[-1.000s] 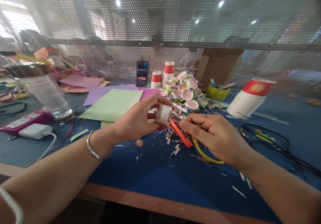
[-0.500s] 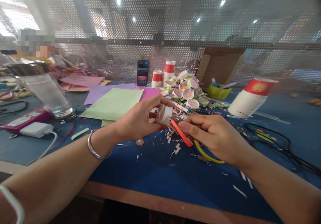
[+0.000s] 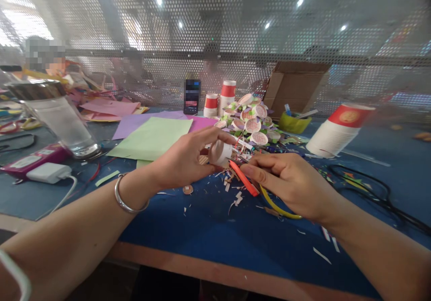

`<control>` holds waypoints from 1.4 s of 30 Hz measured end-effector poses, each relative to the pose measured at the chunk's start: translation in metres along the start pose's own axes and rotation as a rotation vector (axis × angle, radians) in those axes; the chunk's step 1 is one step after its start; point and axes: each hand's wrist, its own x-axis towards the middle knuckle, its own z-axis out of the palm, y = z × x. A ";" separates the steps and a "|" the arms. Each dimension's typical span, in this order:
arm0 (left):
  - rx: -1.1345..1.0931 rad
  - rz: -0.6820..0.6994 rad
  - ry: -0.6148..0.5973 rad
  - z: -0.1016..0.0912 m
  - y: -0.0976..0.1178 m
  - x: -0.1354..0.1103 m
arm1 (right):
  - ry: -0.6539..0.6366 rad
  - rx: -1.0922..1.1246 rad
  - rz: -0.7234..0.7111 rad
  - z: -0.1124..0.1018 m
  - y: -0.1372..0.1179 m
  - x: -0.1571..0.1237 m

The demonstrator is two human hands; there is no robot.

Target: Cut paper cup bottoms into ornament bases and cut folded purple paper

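Observation:
My left hand pinches a small white paper cup piece between thumb and fingers, just above the blue table. My right hand grips scissors with a red and a yellow handle, their tips touching the cup piece. Paper scraps lie scattered under both hands. A silver bangle circles my left wrist.
A pile of cut paper-cup flowers sits behind my hands. Red and white cups stand beyond it, and a tipped stack of cups lies right. Coloured paper sheets, a glass jar and a charger lie left. Black cables run right.
My left hand has turned the cup piece slightly against the scissors. Both hands stay in nearly the same place.

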 end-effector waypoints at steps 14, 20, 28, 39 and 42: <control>-0.289 -0.408 -0.168 -0.003 0.002 0.002 | 0.057 0.137 0.099 -0.003 0.000 0.000; -0.691 -0.534 -0.403 -0.002 0.009 0.006 | 0.136 0.187 0.030 0.004 0.000 -0.001; -0.746 -0.605 -0.379 0.012 0.017 0.002 | 0.187 -0.045 -0.133 0.014 0.005 -0.004; -0.193 -0.379 -0.135 0.022 0.024 -0.002 | 0.187 0.072 -0.019 0.015 0.010 -0.001; -0.075 -0.335 -0.158 0.016 0.025 -0.003 | 0.129 0.129 0.003 0.016 0.008 -0.001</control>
